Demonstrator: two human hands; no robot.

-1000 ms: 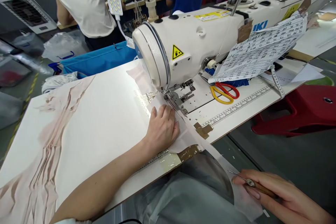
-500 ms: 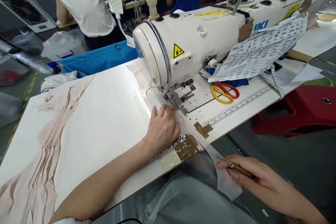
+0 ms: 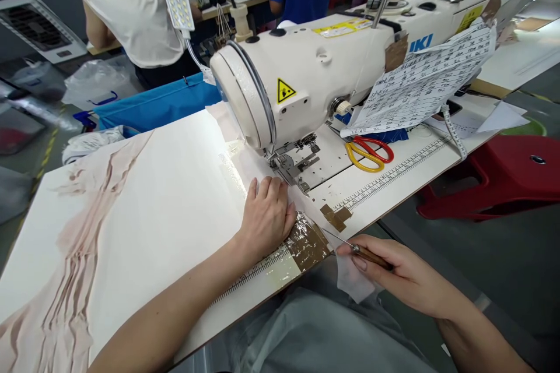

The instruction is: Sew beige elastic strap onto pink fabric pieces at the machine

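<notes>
My left hand lies palm down on a pale, sheer fabric strip, its fingers flat just in front of the sewing machine's presser foot. The strip runs from under the foot, over the table's front edge, and hangs down. Gripped in my right hand is an awl with a wooden handle; its thin metal tip points left over the strip near the table edge. The thumb and forefinger are also at the hanging part of the strip; whether they pinch it I cannot tell.
The white sewing machine stands over the table. Red-and-yellow scissors lie right of the needle, beside a printed sheet. Pleated pink fabric spreads on the left. A red stool stands right; two people are beyond the machine.
My right hand has moved left and up with the awl, closer to the table edge, and the strip's hanging end has shifted with it. My left hand stays on the strip.
</notes>
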